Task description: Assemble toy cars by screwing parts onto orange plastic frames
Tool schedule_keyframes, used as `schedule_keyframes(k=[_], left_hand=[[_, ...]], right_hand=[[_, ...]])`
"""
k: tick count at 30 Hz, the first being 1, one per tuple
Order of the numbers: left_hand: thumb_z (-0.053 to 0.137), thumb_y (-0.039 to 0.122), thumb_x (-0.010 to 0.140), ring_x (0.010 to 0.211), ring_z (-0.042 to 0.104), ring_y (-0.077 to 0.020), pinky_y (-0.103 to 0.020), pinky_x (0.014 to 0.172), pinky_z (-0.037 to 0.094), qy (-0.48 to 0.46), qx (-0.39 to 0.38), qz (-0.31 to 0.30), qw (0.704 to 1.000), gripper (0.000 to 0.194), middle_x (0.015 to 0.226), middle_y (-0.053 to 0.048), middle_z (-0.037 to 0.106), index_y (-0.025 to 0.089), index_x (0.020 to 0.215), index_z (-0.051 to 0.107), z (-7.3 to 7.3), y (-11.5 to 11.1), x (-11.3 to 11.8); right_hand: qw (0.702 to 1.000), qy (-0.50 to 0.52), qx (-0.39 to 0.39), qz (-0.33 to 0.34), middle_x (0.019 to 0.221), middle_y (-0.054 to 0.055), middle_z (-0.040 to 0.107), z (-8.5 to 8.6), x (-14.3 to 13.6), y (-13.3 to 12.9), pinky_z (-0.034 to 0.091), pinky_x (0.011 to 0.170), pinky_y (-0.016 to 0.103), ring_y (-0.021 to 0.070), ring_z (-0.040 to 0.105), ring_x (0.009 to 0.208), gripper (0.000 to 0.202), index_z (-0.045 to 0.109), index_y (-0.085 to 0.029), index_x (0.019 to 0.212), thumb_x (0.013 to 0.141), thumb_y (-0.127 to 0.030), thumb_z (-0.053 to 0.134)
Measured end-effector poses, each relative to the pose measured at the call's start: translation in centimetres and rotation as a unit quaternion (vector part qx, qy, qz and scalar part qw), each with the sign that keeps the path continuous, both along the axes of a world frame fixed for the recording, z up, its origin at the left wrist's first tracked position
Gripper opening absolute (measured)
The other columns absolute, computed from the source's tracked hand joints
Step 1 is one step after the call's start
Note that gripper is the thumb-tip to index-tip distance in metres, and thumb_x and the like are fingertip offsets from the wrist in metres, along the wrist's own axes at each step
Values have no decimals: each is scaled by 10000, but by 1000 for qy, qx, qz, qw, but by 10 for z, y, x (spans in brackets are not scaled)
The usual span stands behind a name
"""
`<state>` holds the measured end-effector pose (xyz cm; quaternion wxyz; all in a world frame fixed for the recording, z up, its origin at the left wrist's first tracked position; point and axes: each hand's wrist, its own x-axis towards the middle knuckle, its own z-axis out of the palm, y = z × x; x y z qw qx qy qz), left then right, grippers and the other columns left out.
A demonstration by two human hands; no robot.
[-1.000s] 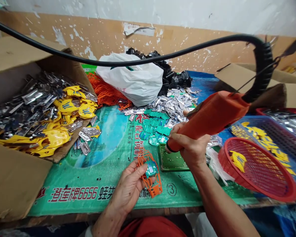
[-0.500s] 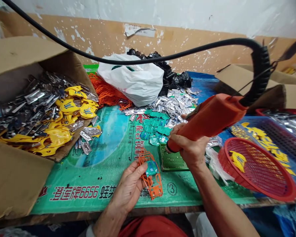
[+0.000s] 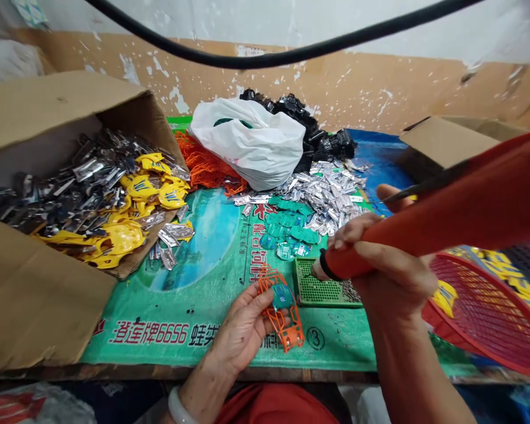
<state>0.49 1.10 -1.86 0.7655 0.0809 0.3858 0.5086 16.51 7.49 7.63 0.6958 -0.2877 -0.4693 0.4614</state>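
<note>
My left hand [image 3: 242, 324] pinches an orange plastic lattice frame [image 3: 292, 335], like a toy car's cage, with a teal plastic part [image 3: 282, 296] set in its middle. My right hand [image 3: 395, 274] is wrapped round a red-orange electric screwdriver [image 3: 450, 206], its body slanting up to the right. The screwdriver's nose is over a green perforated tray [image 3: 307, 288]; whether the tip touches it I cannot tell. Small screws [image 3: 352, 291] lie at the tray's right end, partly behind my right hand. Several teal parts [image 3: 287, 227] lie just beyond the tray.
At left, a tipped cardboard box [image 3: 39, 294] spills silver and yellow parts. Behind are orange frames [image 3: 203, 165], a white bag [image 3: 251, 141], black parts [image 3: 331, 144] and silver pieces [image 3: 331, 191]. A red basket [image 3: 490, 312] stands right. A black cable [image 3: 247, 60] hangs across.
The screwdriver has swung so its rear end points further right and nearer me; its tip stays at the tray. The cable hangs higher in view. My left hand still holds the frame.
</note>
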Motion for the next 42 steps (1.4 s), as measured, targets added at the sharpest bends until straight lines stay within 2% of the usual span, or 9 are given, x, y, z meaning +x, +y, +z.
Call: schedule_keyframes(k=[3,7,12,18,29,39,42], left_hand=[[782,193,718,671,673,-139,-262,638,579,-3,9,-9,1000,313,915,-50,718,143,1001,658,0,0,0],[734,205,770,718,670,-143,-263,654,575,1,31,-18,999,283,974,-71,709,132,1032,655,-1,0,0],[730,205,770,715,670,-150,-270,664,569,-5,43,-25,999,287,954,-83,710,121,1034,655,-2,-1,-1],[724,173,764,681,658,-139,-277,658,564,-18,41,-13,999,222,911,-66,700,119,971,663,-4,-1,-1],[814,235,667,672,672,-172,-299,639,560,-17,27,-13,999,331,871,-45,692,134,937,650,-3,-1,3],[833,264,642,613,640,-130,-243,576,543,4,22,-23,999,367,845,-35,670,122,917,637,-2,0,2],[834,276,641,586,629,-126,-249,562,547,15,22,-27,999,370,798,-24,656,119,908,632,-3,-1,2]], right_hand=[[999,13,-9,50,681,-30,601,8,-5,-19,485,586,336,161,568,598,456,630,-310,1065,659,-112,696],[995,6,-18,95,722,-25,603,8,-12,-35,516,646,342,157,572,635,533,571,-332,1189,704,-214,758],[994,8,-22,111,739,-39,606,2,-21,-39,525,666,356,156,576,652,519,567,-388,1173,717,-239,764],[993,-2,-27,111,710,-46,601,-3,-27,-39,527,615,340,151,583,608,525,560,-383,1155,700,-251,783],[988,-28,-24,149,741,-47,615,-7,-21,-39,521,680,351,146,591,650,537,526,-419,1197,735,-284,764],[990,-58,-24,126,724,-43,601,-7,-26,-40,502,656,362,161,570,631,516,512,-384,1188,733,-334,750],[990,-80,-17,117,716,-40,589,-9,-25,-41,502,648,373,171,570,626,518,496,-373,1196,738,-297,725]])
